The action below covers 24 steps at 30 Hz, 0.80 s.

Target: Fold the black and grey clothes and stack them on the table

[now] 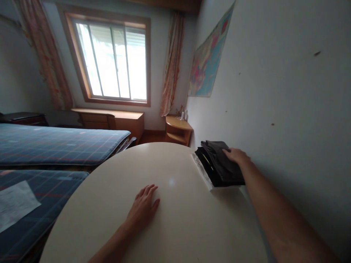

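Observation:
My left hand (145, 204) lies on the round white table (170, 226), palm down with its thumb apart from the fingers, and holds nothing. Over on the table's right side, next to the wall, is a stack of folded dark cloth. My right hand (236, 155) grips the top piece, a dark grey folded garment (219, 157), at its far right edge; the fingertips are partly hidden by the hand and cloth. Beneath it lie black folded cloth (207, 168) and, at the bottom, a white plastic bag or wrapper (199, 167).
The white wall (287, 91) runs close along the table's right side. To the left are two plaid mattresses (60, 144), one with a paper sheet (18, 202) on it. A low wooden desk (123, 116) and a corner shelf (179, 124) stand beyond the table.

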Tool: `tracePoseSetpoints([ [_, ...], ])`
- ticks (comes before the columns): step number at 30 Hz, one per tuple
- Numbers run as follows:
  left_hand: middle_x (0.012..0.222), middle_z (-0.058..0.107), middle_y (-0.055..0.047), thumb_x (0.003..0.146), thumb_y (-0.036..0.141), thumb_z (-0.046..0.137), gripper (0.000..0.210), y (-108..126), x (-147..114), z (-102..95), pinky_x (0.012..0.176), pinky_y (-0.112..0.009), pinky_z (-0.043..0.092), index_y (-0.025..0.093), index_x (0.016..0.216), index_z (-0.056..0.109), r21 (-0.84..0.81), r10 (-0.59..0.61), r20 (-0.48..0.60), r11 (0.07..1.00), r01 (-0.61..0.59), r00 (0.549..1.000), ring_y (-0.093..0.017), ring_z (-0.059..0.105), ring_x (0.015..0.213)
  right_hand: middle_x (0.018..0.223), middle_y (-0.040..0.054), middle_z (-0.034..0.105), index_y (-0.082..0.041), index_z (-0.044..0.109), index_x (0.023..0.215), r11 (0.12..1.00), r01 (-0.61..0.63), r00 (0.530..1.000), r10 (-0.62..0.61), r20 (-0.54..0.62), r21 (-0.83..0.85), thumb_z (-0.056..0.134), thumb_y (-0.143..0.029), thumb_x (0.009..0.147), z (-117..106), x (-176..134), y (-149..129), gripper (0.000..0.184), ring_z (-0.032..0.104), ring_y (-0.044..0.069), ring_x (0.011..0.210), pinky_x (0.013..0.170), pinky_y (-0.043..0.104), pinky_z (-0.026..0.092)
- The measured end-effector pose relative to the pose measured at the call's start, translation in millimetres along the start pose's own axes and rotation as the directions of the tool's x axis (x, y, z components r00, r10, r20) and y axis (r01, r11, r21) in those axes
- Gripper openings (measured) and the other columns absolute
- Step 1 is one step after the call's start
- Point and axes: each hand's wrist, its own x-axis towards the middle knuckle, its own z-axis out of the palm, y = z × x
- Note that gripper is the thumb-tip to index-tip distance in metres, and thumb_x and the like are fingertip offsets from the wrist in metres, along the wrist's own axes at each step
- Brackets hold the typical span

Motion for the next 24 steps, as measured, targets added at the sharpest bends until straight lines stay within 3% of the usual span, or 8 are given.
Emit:
tracePoseSetpoints([
  [2, 0.146, 0.051, -0.009, 0.091, 0.032, 0.046, 0.047, 0.7, -0.2, -0.9, 0.116, -0.044, 0.03, 0.02, 0.136, 0.05, 0.007, 0.003, -0.002, 1.0, -0.003, 1.0, -0.026, 0.041, 0.138, 0.145, 0.023, 0.048, -0.024, 0.051, 0.143, 0.999, -0.046, 0.996, 0.047, 0.073, -0.011, 0.038, -0.076, 0.085, 0.4, -6.8, -11.2, 0.079, 0.046, 0.045, 0.13, 0.101, 0.068, 0.033],
  [4, 0.146, 0.051, -0.009, 0.091, 0.033, 0.046, 0.046, 1.7, -0.5, -2.2, 0.116, -0.044, 0.031, 0.02, 0.136, 0.05, 0.011, 0.006, 0.0, 1.0, -0.006, 1.0, -0.026, 0.041, 0.138, 0.155, 0.0181, 0.035, -0.03, 0.037, 0.151, 1.0, -0.017, 0.992, 0.018, 0.124, -0.012, 0.027, -0.083, 0.083, 1.3, -15.8, -24.2, 0.087, 0.036, 0.046, 0.137, 0.104, 0.072, 0.025],
  [8, 0.149, 0.048, -0.009, 0.091, 0.032, 0.046, 0.049, 5.3, -1.1, -5.7, 0.117, -0.042, 0.03, 0.019, 0.138, 0.05, 0.052, -0.01, 0.033, 0.999, 0.009, 0.999, -0.024, 0.04, 0.139, 0.162, 0.0109, 0.022, -0.034, 0.027, 0.154, 0.995, 0.067, 0.979, -0.05, 0.197, -0.079, 0.022, -0.083, 0.083, 17.1, -39.0, -38.0, 0.086, 0.021, 0.046, 0.144, 0.109, 0.073, 0.011],
  [11, 0.155, 0.039, -0.009, 0.091, 0.036, 0.048, 0.054, 8.4, -1.4, -7.9, 0.12, -0.045, 0.024, 0.02, 0.143, 0.047, 0.107, -0.012, 0.054, 0.994, 0.006, 0.998, -0.025, 0.03, 0.146, 0.163, 0.0113, 0.02, -0.032, 0.028, 0.154, 0.989, 0.092, 0.984, -0.071, 0.164, -0.118, 0.021, -0.08, 0.086, 27.5, -52.1, -38.6, 0.085, 0.018, 0.046, 0.145, 0.11, 0.072, 0.008],
  [14, 0.16, 0.029, -0.007, 0.091, 0.04, 0.049, 0.058, 10.6, -1.4, -9.3, 0.121, -0.049, 0.018, 0.025, 0.147, 0.044, 0.146, -0.003, 0.08, 0.989, -0.009, 0.997, -0.027, 0.019, 0.15, 0.161, 0.0127, 0.024, -0.03, 0.031, 0.154, 0.986, 0.119, 0.986, -0.104, 0.13, -0.114, 0.024, -0.076, 0.089, 25.1, -60.7, -43.5, 0.08, 0.022, 0.046, 0.144, 0.11, 0.071, 0.013],
  [17, 0.161, 0.026, -0.007, 0.092, 0.043, 0.047, 0.06, 12.1, -1.3, -10.3, 0.121, -0.049, 0.017, 0.027, 0.15, 0.04, 0.159, 0.005, 0.107, 0.987, -0.022, 0.994, -0.027, 0.016, 0.15, 0.159, 0.0136, 0.03, -0.024, 0.038, 0.151, 0.971, 0.225, 0.972, -0.218, 0.085, -0.084, 0.032, -0.066, 0.093, 20.4, -79.3, -60.0, 0.071, 0.028, 0.041, 0.142, 0.111, 0.064, 0.02],
  [21, 0.161, 0.025, -0.008, 0.093, 0.045, 0.045, 0.062, 13.9, -2.9, -10.9, 0.121, -0.048, 0.015, 0.027, 0.152, 0.036, 0.17, 0.003, 0.129, 0.985, -0.025, 0.992, -0.028, 0.016, 0.15, 0.158, 0.0121, 0.033, -0.02, 0.039, 0.149, 0.902, 0.43, 0.901, -0.431, -0.055, -0.026, 0.04, -0.047, 0.095, 32.6, -136.8, -93.9, 0.061, 0.029, 0.032, 0.143, 0.115, 0.05, 0.022],
  [24, 0.162, 0.024, -0.009, 0.094, 0.047, 0.042, 0.062, 16.1, -3.0, -12.2, 0.121, -0.05, 0.014, 0.027, 0.152, 0.036, 0.187, -0.003, 0.147, 0.982, -0.025, 0.989, -0.03, 0.015, 0.15, 0.156, 0.0119, 0.036, -0.018, 0.043, 0.147, 0.847, 0.529, 0.848, -0.53, -0.008, 0.05, 0.042, -0.045, 0.095, 55.7, -193.3, -115.8, 0.059, 0.028, 0.028, 0.144, 0.117, 0.043, 0.019],
])
